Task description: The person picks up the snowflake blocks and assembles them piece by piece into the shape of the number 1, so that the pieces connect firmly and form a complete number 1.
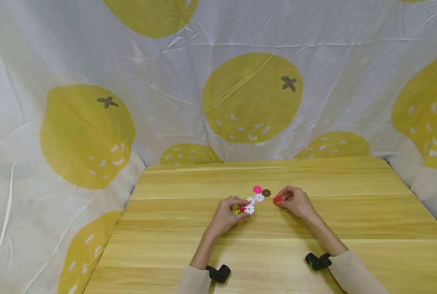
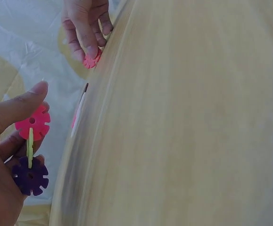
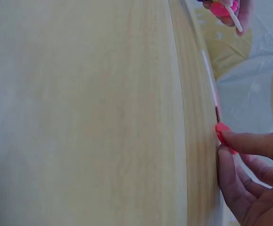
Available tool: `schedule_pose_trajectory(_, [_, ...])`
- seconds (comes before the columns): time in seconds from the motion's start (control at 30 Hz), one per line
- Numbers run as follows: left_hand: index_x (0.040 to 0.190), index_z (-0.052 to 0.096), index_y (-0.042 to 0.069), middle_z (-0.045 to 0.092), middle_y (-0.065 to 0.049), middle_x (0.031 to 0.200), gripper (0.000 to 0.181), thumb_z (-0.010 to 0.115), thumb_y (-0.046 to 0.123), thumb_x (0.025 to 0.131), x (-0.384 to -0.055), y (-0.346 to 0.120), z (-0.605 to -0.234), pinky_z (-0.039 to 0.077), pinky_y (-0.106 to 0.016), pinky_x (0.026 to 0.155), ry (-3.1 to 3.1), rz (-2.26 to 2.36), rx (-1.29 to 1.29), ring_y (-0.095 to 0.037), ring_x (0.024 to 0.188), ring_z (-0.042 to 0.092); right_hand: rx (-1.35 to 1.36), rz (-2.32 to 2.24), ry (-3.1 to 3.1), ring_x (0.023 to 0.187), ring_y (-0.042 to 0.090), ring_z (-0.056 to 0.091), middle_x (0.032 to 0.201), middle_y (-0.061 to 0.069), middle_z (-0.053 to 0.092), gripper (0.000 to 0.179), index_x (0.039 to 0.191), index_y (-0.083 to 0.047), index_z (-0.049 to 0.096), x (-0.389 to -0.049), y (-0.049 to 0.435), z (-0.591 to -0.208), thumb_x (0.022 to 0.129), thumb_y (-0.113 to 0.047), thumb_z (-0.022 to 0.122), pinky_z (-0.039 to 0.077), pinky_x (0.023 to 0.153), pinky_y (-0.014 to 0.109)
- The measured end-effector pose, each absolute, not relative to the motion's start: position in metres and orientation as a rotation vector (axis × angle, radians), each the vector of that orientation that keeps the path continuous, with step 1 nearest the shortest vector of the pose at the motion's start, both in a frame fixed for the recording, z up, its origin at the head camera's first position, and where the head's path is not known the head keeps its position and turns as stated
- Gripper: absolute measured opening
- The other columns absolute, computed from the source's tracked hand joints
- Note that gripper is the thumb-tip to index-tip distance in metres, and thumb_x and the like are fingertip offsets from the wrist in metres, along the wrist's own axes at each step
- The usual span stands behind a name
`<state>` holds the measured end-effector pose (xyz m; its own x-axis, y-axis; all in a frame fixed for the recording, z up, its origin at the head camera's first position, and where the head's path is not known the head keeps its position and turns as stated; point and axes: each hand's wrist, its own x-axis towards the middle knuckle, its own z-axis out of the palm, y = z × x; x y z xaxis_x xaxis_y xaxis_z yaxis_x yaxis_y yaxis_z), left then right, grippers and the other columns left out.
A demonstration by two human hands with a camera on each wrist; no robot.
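Observation:
My left hand (image 1: 222,214) grips a joined chain of notched plastic snowflake discs between thumb and fingers, held up over the table. In the left wrist view the chain shows a pink disc (image 2: 38,126), a yellow-green disc (image 2: 29,149) seen edge-on and a dark purple disc (image 2: 31,179). A white disc (image 1: 249,209) sits at its right end in the head view. To the right, my right hand (image 1: 296,201) pinches a single red snowflake disc (image 1: 277,200) between thumb and fingertips, close over the tabletop.
Between the hands lie loose discs: a pink disc (image 1: 257,189), a brown disc (image 1: 266,192) and a white disc (image 1: 259,197), with another white disc (image 1: 251,200) by the left fingertips. The wooden table (image 1: 277,261) ends at a lemon-patterned cloth (image 1: 159,114) behind.

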<state>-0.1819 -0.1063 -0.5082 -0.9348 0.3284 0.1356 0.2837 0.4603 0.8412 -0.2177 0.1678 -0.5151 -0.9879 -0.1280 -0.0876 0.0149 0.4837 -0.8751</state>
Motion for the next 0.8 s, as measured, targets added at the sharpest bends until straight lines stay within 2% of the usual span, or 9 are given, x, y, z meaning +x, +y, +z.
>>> schedule_pose_trajectory(0.13, [0.116, 0.079, 0.012, 0.077, -0.003, 0.114, 0.032, 0.086, 0.014, 0.085, -0.182, -0.106, -0.507, 0.054, -0.036, 0.102, 2.65, 1.508, 0.569, -0.021, 0.113, 0.066, -0.154, -1.6, 2.514, 0.072, 0.019, 0.069, 0.089, 0.017, 0.068, 0.019, 0.11, 0.007, 0.069, -0.216, 0.17, -0.515, 0.092, 0.003, 0.074, 0.06, 0.06, 0.026])
schedule_pose_trajectory(0.4, [0.118, 0.079, 0.015, 0.076, 0.0, 0.114, 0.031, 0.085, 0.016, 0.087, -0.182, -0.105, -0.506, 0.054, -0.037, 0.099, 2.638, 1.526, 0.575, -0.02, 0.114, 0.065, -0.254, -1.764, 2.26, 0.079, 0.026, 0.076, 0.095, 0.025, 0.069, 0.029, 0.123, 0.012, 0.067, -0.207, 0.172, -0.509, 0.096, 0.003, 0.069, 0.064, 0.072, 0.036])
schedule_pose_trajectory(0.63, [0.117, 0.08, 0.014, 0.076, -0.001, 0.112, 0.031, 0.085, 0.015, 0.086, -0.182, -0.104, -0.505, 0.053, -0.031, 0.095, 2.64, 1.514, 0.575, -0.019, 0.111, 0.065, -0.285, -1.841, 2.172, 0.084, 0.027, 0.078, 0.1, 0.027, 0.071, 0.03, 0.123, 0.012, 0.067, -0.199, 0.167, -0.5, 0.096, 0.0, 0.07, 0.064, 0.078, 0.04])
schedule_pose_trajectory(0.8, [0.114, 0.08, 0.012, 0.077, -0.002, 0.111, 0.029, 0.085, 0.014, 0.086, -0.182, -0.103, -0.504, 0.054, -0.034, 0.098, 2.644, 1.523, 0.593, -0.02, 0.112, 0.066, -0.311, -1.848, 2.195, 0.088, 0.029, 0.078, 0.1, 0.023, 0.074, 0.029, 0.121, 0.01, 0.068, -0.194, 0.159, -0.499, 0.094, -0.001, 0.073, 0.064, 0.079, 0.04])
